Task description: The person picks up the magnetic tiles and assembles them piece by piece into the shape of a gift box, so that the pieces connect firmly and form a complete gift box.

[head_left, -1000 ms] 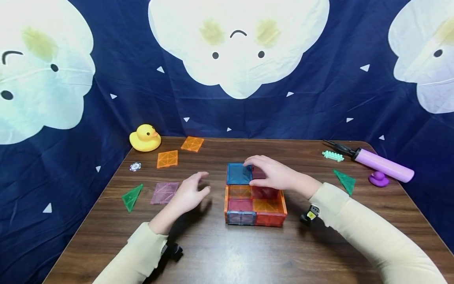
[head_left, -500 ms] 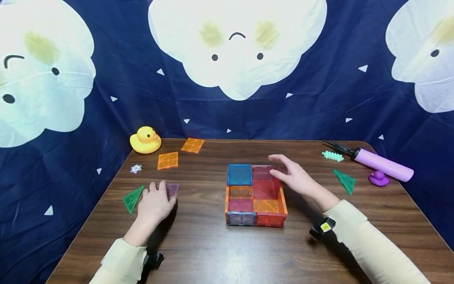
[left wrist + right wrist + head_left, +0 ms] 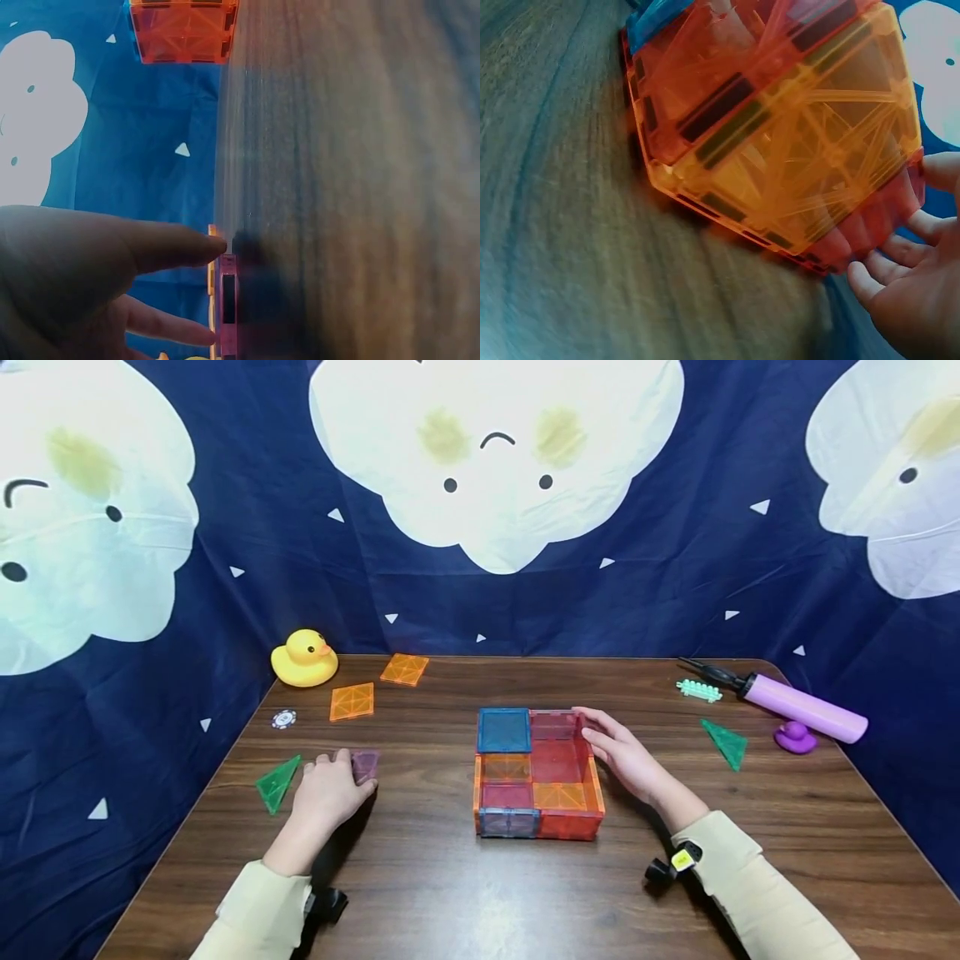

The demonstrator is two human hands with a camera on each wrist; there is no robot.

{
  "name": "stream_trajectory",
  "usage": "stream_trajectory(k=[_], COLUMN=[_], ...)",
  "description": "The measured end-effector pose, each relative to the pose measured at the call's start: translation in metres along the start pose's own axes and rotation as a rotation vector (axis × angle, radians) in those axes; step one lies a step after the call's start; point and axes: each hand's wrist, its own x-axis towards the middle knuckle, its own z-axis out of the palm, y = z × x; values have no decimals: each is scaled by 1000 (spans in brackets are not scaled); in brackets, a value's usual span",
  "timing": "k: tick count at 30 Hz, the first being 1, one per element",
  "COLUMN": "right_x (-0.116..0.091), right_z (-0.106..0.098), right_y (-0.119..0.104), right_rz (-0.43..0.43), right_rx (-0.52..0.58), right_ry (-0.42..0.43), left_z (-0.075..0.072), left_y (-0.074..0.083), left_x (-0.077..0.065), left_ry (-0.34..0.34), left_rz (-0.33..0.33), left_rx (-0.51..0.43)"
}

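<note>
My left hand (image 3: 330, 789) is over a purple square magnetic tile (image 3: 365, 765) lying on the table at left. Thumb and fingers reach its edges, and the palm hides much of it; the left wrist view shows the tile's edge (image 3: 229, 307) by the thumb tip. My right hand (image 3: 626, 756) touches the back right of a low box of magnetic tiles (image 3: 568, 825), fingers along its red outer wall (image 3: 870, 225). This box has orange and red walls, inner compartments, and a blue tile (image 3: 504, 731) covering its back left compartment.
Left of the box lie a green triangle tile (image 3: 278, 783), two orange tiles (image 3: 352, 702), a poker chip (image 3: 284, 719) and a yellow duck (image 3: 304, 658). At right are another green triangle (image 3: 725, 745), a mint-green toy (image 3: 699, 691), a purple duck (image 3: 795, 737) and a hand pump (image 3: 806, 707).
My left hand moved left onto the purple tile and has stayed there. My right hand left the blue tile, moved right, then came to the box's right wall.
</note>
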Motion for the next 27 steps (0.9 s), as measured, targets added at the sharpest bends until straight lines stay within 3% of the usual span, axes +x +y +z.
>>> stream_trajectory(k=[4, 8, 12, 15, 21, 27], right_x=[-1, -1, 0, 0, 1, -1], right_z=[0, 1, 1, 0, -1, -3], right_y=[6, 9, 10, 12, 17, 20], right_rz=[-2, 19, 22, 12, -6, -46], right_rx=[48, 53, 50, 57, 85, 143], right_ry=[24, 42, 39, 38, 15, -28], left_z=[0, -4, -19, -30, -39, -37], left_y=[7, 20, 48, 75, 130, 175], left_x=[3, 9, 16, 21, 31, 45], left_ry=[24, 128, 210, 232, 195, 45], left_rz=[43, 123, 249, 388, 679, 869], left_rx=[-24, -121, -260, -337, -366, -289])
